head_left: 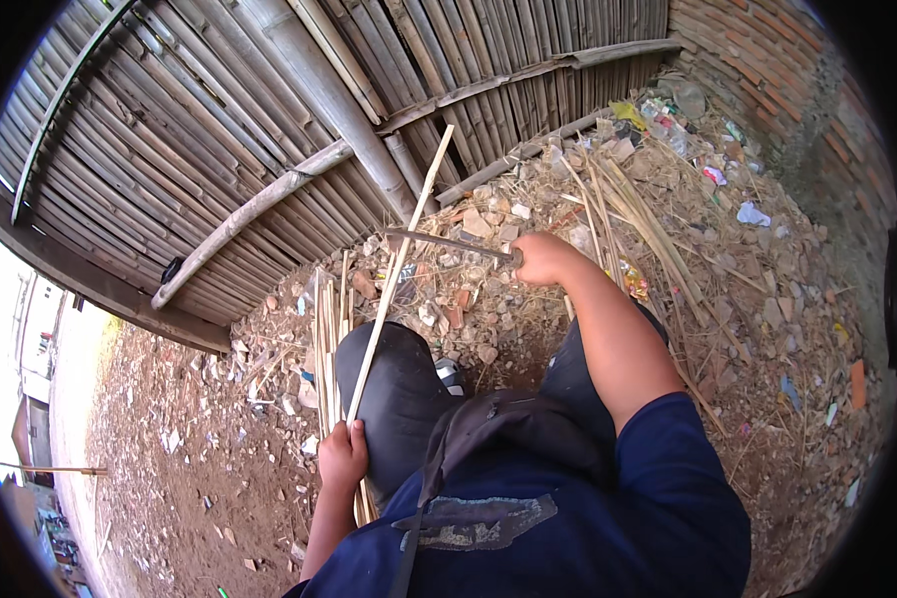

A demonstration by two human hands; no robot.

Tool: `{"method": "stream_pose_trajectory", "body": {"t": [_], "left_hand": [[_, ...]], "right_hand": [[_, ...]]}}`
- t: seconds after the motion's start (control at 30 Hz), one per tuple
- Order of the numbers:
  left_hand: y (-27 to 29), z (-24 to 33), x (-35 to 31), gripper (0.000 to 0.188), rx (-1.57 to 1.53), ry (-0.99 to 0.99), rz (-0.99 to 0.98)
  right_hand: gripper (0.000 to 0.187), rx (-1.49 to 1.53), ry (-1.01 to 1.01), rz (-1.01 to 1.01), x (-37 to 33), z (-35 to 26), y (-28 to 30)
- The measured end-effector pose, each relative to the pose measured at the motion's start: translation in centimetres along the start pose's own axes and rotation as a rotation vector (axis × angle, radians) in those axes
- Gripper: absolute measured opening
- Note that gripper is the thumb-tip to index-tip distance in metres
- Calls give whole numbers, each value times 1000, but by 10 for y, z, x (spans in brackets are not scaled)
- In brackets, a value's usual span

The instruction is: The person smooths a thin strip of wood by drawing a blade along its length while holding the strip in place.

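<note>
My left hand (342, 455) is closed around the lower end of a long pale bamboo strip (427, 194). The strip slants up past my left knee, its far end pointing at the fence. My right hand (546, 261) grips the handle of a knife (458, 243), whose long narrow blade reaches leftward and crosses the strip above the knee. Whether the edge bites into the strip, I cannot tell. Beside my left leg lies a bundle of cut bamboo strips (326, 344), partly hidden by my hand and leg.
More thin strips (643, 214) lie beyond my right knee. A bamboo fence (239, 130) stands close ahead, and a brick wall (767, 75) rises at the far right. Stones, straw and plastic litter (668, 125) cover the dirt ground (189, 508).
</note>
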State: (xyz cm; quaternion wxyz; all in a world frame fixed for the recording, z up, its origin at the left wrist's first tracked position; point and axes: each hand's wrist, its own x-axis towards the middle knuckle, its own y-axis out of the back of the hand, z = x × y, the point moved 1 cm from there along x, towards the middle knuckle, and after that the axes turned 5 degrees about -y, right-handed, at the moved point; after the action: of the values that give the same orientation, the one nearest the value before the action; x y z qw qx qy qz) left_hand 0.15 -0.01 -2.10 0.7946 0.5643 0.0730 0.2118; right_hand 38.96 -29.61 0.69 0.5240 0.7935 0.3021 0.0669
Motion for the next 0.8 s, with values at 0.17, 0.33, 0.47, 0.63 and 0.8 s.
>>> {"method": "stream_pose_trajectory", "body": {"t": [0.17, 0.33, 0.47, 0.63, 0.8], "left_hand": [[-4, -5, -3, 45, 22, -44, 54], [-4, -5, -3, 45, -21, -13, 38], [-3, -3, -1, 46, -25, -23, 41], [-5, -6, -3, 46, -19, 4, 29], [-6, -8, -3, 44, -9, -42, 76]], "right_hand": [[46, -1, -64, -45, -1, -10, 0], [44, -13, 32, -5, -10, -24, -2], [44, -12, 4, -16, -4, -8, 1], [45, 52, 1, -54, -5, -20, -7], [45, 38, -23, -48, -9, -17, 5]]}}
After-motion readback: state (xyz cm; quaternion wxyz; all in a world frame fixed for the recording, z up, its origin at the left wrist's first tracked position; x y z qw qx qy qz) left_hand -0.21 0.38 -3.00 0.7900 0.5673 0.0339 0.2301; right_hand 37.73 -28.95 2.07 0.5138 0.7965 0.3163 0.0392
